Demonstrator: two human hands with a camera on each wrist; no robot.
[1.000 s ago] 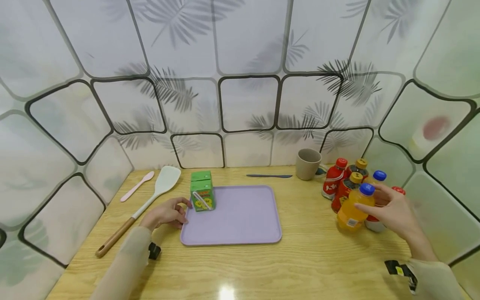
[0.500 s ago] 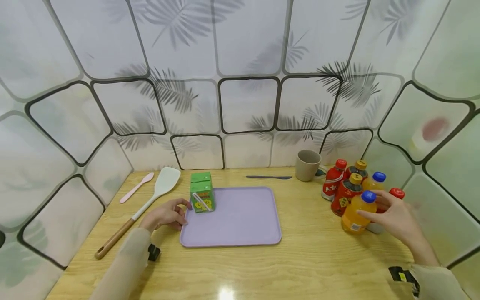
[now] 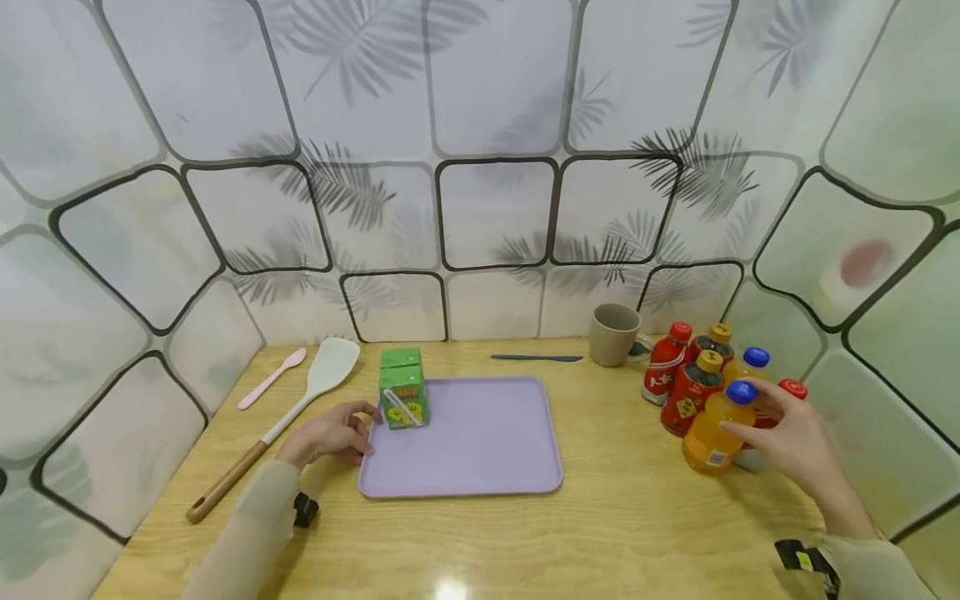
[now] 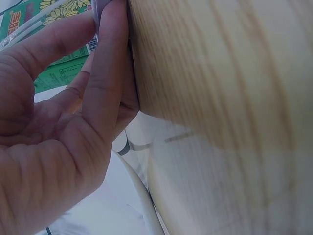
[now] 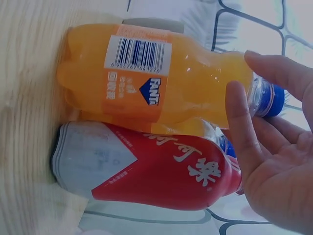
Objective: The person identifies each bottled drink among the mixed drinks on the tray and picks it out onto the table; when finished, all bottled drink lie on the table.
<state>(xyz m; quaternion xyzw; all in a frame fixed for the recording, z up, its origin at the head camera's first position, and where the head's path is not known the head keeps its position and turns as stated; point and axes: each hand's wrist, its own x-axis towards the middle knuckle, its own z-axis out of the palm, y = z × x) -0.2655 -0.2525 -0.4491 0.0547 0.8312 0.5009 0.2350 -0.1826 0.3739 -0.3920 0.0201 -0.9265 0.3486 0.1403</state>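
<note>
My left hand is at the left edge of a lavender tray, its rim between two fingers in the left wrist view. On the tray's back left corner stand green drink cartons, the front one with a straw on its side. My right hand is around the neck of an orange Fanta bottle with a blue cap, thumb on the near side and other fingers behind. The bottle stands on the table, before other drinks. Right beside it is a red cola bottle, partly hidden by the hand in the head view.
More bottles, a red one, a dark-red one with a gold cap and others, crowd the right side. A beige mug and a blue knife lie at the back. A spatula and a pink spoon lie left.
The orange bottle, tilted in my right hand a second ago, moves slightly right and now stands upright by the other bottles. My left hand stays at the tray.
</note>
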